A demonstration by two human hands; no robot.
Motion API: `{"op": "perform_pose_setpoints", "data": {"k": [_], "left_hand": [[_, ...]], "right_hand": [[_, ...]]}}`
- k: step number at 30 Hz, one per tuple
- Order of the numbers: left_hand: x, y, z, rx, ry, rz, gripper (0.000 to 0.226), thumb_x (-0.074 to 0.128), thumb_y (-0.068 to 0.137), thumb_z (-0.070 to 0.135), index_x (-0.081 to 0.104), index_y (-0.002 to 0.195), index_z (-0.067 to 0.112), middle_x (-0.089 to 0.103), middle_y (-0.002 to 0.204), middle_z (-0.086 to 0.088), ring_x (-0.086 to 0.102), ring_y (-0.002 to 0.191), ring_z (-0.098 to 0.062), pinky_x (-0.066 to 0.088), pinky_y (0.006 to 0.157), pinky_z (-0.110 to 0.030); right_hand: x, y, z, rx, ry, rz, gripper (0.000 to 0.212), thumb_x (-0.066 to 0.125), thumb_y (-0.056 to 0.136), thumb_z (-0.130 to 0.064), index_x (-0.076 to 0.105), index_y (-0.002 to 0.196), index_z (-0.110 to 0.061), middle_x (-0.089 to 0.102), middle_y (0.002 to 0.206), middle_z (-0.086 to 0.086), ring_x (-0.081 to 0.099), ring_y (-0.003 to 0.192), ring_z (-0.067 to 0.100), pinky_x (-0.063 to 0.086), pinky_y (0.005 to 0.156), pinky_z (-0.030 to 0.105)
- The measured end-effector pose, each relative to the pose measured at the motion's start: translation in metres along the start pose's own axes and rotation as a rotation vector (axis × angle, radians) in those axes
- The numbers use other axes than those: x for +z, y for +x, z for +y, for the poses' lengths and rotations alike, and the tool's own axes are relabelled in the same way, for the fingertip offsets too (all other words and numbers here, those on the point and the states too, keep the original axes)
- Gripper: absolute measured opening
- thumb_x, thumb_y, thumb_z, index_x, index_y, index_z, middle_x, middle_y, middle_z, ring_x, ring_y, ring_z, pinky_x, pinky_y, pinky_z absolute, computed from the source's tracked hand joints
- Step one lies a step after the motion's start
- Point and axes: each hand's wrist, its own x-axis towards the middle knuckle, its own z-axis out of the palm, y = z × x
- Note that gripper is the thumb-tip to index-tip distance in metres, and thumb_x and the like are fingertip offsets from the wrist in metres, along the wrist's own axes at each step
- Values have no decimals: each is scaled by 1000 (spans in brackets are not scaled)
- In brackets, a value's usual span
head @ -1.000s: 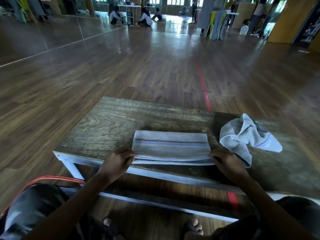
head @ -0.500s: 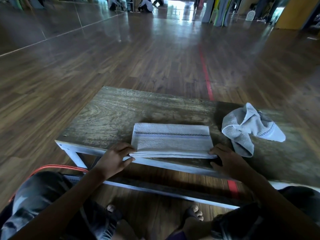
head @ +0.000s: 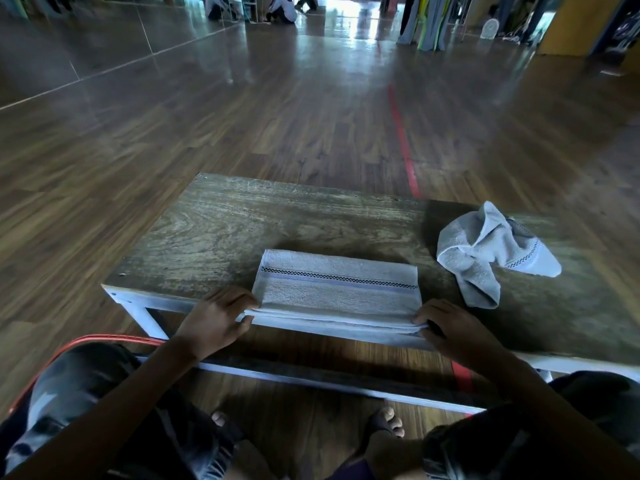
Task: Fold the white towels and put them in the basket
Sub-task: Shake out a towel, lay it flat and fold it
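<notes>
While flat, towel (head: 337,289) between grips (head: 214,318) (head: 457,332).

White folded towel (head: 337,284) bears a black-checked and blue stripe; table (head: 225,230) weathered grey-brown

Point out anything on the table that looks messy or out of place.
One thing: the crumpled towel on the right of the table lies bunched and unfolded, unlike the folded towel that the left hand and right hand pinch at its near corners.
</notes>
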Motion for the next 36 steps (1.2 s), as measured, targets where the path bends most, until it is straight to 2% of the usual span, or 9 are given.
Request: {"op": "perform_pose_setpoints", "data": {"k": [8,11,15,18,20,22,25,30,36], "left_hand": [[-47,30,-9,-87,-154,-77,36,52,82,52,67,100,25,66,95,16,61,83,-1,41,72,-11],[-76,52,-13,-108,-352,-127,27,56,84,51,62,102,32,64,99,23,61,92,6,49,78,-18],[-107,75,-3,-158,-517,-165,7,65,88,24,68,94,21,69,95,10,64,91,-3,51,79,-25],[-128,84,5,-216,-750,-180,18,64,85,36,68,89,19,67,84,1,62,82,-9,46,72,-18],[-129,87,6,-261,-846,-191,21,63,80,39,67,89,20,65,81,5,59,79,-4,43,71,-13],[-119,86,4,-293,-812,-237,20,62,82,38,67,89,20,63,81,2,57,76,-4,43,68,-14],[-87,80,-8,-385,-729,-316,7,60,92,17,66,90,19,63,77,2,57,69,-3,45,63,-17],[-27,84,-35,-533,-351,-305,12,58,93,21,60,84,29,62,84,6,59,77,-11,39,62,-24],[4,108,-53,-650,-253,-297,15,56,87,20,58,77,32,65,79,5,62,79,-16,39,61,-23]], "right_hand": [[-48,15,-4,118,236,70,23,66,86,-9,61,97,-28,64,90,-13,58,87,-1,43,75,12],[-74,21,-11,127,297,127,22,65,86,-7,64,96,-27,64,89,-17,60,83,0,42,73,11],[-102,27,-18,185,422,166,16,63,89,-16,65,95,-31,67,91,-10,63,81,10,47,72,19],[-120,30,-23,177,553,143,10,63,87,-37,65,92,-28,68,85,12,62,81,37,50,75,38],[-124,32,-15,190,626,83,46,61,78,-61,64,95,-19,58,77,39,57,70,54,48,65,57],[-122,38,-13,206,639,27,35,61,85,-48,65,96,-14,59,77,36,57,72,53,46,68,59],[-104,53,-9,272,600,-31,15,55,92,-3,65,85,-12,64,73,4,59,74,21,43,71,37],[-61,88,2,362,457,-148,16,56,93,-11,63,80,-19,61,77,-3,57,73,12,42,69,27],[-22,137,27,406,149,-229,12,53,91,-13,64,89,-11,60,82,1,58,80,16,38,64,19]]}}
